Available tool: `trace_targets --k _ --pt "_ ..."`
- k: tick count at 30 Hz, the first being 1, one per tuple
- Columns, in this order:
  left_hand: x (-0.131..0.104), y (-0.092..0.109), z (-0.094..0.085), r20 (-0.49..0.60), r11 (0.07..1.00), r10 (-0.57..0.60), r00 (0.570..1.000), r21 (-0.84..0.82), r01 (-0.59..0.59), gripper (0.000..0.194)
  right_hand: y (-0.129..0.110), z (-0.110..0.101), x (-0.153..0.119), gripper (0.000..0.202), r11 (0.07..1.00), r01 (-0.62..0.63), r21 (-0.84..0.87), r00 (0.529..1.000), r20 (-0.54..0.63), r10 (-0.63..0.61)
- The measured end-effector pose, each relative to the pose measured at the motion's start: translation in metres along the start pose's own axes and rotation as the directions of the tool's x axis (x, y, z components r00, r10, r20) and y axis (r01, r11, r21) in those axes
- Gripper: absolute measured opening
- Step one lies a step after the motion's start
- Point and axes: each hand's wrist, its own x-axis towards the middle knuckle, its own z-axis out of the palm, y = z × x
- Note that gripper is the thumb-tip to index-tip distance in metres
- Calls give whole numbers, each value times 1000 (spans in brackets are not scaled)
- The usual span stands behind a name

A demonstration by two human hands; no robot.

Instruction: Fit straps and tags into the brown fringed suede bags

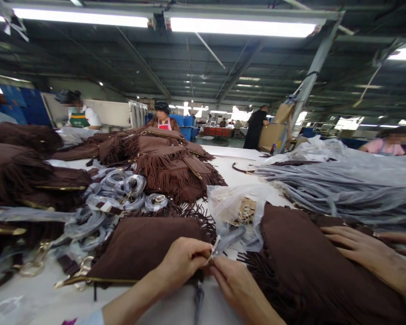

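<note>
Left hand (pixel 184 261) and right hand (pixel 235 280) pinch white string (pixel 216 245), nearly closed, at six o'clock. Brown bag (pixel 152 246) lies on tabletop (pixel 176 309), string's nine o'clock. Co-worker's hand (pixel 362 253) rests on second bag (pixel 297 253), three o'clock.

left bag (pixel 155 241) and right bag (pixel 297 253) on one worktop (pixel 169 308)

the left bag lies behind the left hand (pixel 182 262); the right bag, right of the right hand (pixel 229 279), lies under a co-worker's hand (pixel 353 241). between them sits a plastic bag (pixel 219 198) of hooks (pixel 246 212). coiled straps (pixel 133 186) lie behind the left bag, heaped bags (pixel 164 169) behind those; a strap pile (pixel 334 189) behind the right bag.
</note>
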Motion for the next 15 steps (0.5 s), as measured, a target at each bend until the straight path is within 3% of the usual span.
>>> trace_targets --k 2,4,7,11,12,14,15 --pt "-2 11 -6 1 935 114 994 339 -107 19 -1 2 1 18 997 -63 52 998 -23 64" --pt "-4 21 -21 4 851 137 991 511 -119 20 0 3 1 25 987 -137 88 990 -25 140" --pt "-7 29 -61 -127 819 80 989 573 7 16 5 5 4 47 983 -175 51 984 -16 176" --pt "-24 23 -115 -305 853 -28 952 489 182 18 19 12 8 33 989 -146 -16 989 26 146" --pt "-32 20 -120 -342 840 -19 940 505 200 22 25 15 8 32 991 -134 -13 991 23 134" --pt "-54 9 -111 -366 754 75 928 629 187 45 36 22 7 31 994 -107 6 994 -18 108" --pt "-65 0 -100 -288 687 136 948 717 120 59 42 26 7 25 994 -108 21 994 -10 108"
